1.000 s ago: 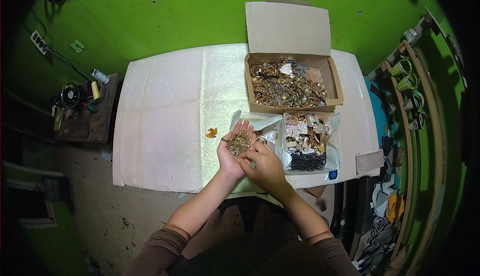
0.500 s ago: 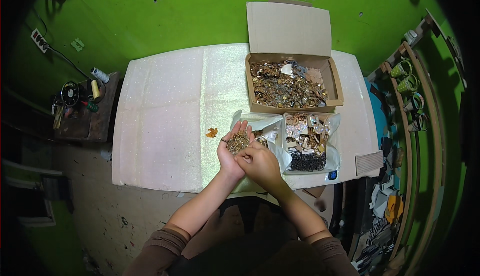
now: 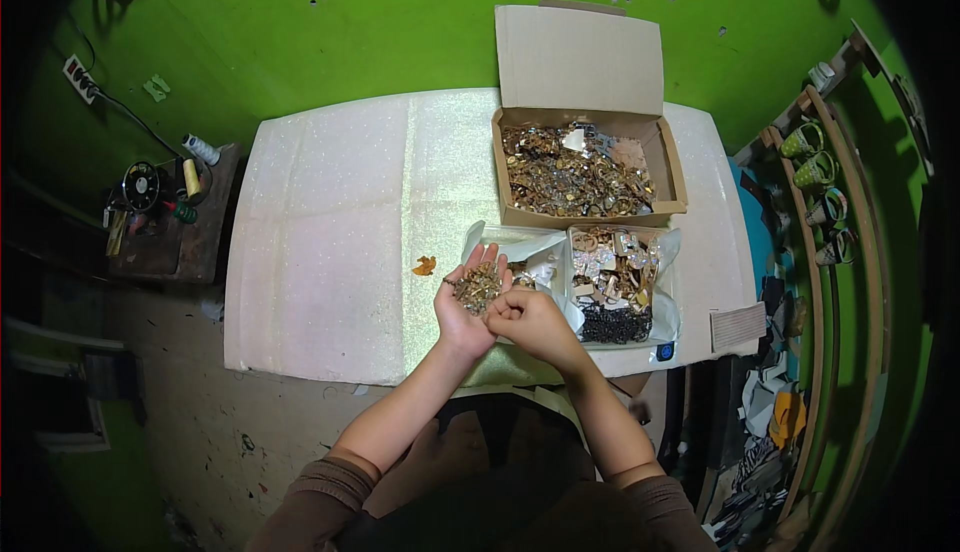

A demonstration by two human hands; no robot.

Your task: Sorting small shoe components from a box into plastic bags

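Observation:
My left hand (image 3: 462, 326) is palm up over the near edge of the white table, with its fingers cupped. In it rests a heap of small gold-coloured metal pieces (image 3: 477, 290). Close against that palm, my right hand (image 3: 537, 325) has its fingers pinched together; whatever is between them is hidden. Behind the hands lies a tray lined with pale paper (image 3: 535, 245), partly covered by them. An orange-brown ornament (image 3: 424, 266) lies on the table left of my left hand.
At the back right an open cardboard box (image 3: 590, 220) holds many small metal ornaments. A clear tray (image 3: 673, 297) of buckles and black chain stands before it. Farther right are a corrugated piece (image 3: 738, 327) and a shoe rack (image 3: 830, 282). A small side table (image 3: 175, 252) bears thread spools.
My right hand has shifted slightly right and toward me, off the heap, uncovering more of the metal pieces. My left hand stays almost still.

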